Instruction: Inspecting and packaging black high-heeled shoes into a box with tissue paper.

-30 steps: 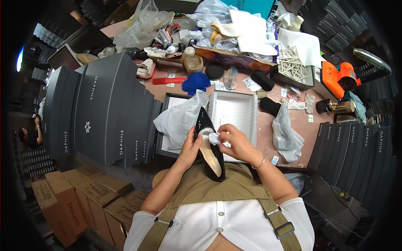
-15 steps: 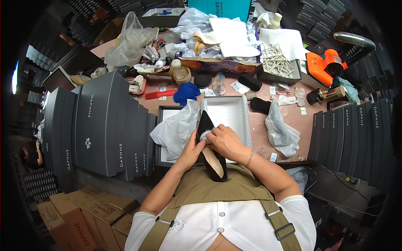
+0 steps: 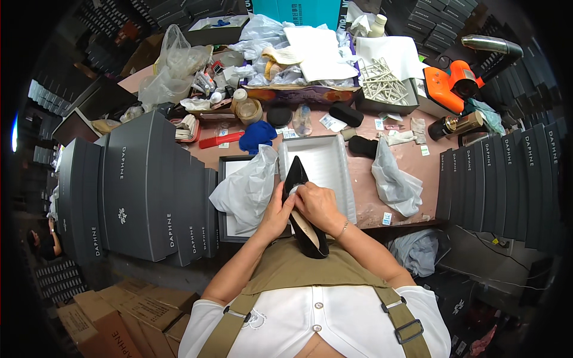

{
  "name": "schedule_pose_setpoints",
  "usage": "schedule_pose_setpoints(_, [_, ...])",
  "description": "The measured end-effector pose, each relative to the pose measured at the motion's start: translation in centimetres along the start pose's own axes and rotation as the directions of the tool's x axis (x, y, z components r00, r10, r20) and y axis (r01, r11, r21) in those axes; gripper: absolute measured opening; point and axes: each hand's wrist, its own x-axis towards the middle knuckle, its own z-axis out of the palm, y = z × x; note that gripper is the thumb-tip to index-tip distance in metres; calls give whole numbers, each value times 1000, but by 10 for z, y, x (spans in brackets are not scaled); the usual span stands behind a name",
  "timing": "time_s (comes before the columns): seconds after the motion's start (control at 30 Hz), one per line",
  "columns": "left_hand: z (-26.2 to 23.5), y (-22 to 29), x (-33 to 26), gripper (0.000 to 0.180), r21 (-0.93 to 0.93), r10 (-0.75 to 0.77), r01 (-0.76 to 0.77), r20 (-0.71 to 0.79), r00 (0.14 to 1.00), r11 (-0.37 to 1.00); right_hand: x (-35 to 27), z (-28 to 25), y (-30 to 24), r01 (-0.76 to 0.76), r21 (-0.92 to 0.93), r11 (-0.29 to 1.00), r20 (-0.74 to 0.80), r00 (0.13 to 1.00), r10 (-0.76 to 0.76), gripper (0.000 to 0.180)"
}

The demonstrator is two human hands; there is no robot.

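Clasps black shoe (image 3: 307,237) along its left side with left hand (image 3: 276,210); from its right, bunches right hand (image 3: 318,206) over white wad (image 3: 293,190) at its opening; cannot tell whether pinching.

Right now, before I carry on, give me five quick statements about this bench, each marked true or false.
1. The left hand holds the black shoe. True.
2. The shoe's toe points toward the person. False: the toe points away from the person.
3. The orange tool is on the left side of the table. False: the orange tool is on the right side.
4. The blue cloth lies beside the red comb. True.
5. The bracelet is on the left wrist. False: the bracelet is on the right wrist.
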Motion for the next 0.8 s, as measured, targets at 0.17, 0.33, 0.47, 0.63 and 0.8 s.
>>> schedule_pose_setpoints(0.17, [-2,23,-2,62,-209,54,-44,45,998,977,2,-40,-12,-26,52,998,101,995,21,37])
schedule_pose_setpoints(0.33, [2,41,2,62,-174,152,-133,101,983,976,12,-39,16,8,424,906,-29,1000,5,91])
schedule_pose_setpoints(0.47, [5,33,5,61,-48,160,-156,80,984,987,14,-16,26,-92,361,928,13,996,94,94])
schedule_pose_setpoints(0.63, [13,42,-2,64,-60,171,-168,60,983,984,19,-54,38,-229,563,794,320,946,46,103])
schedule_pose_setpoints(0.8, [3,81,-3,67,137,304,-311,67,950,940,33,-83,50,-295,849,439,326,945,5,77])
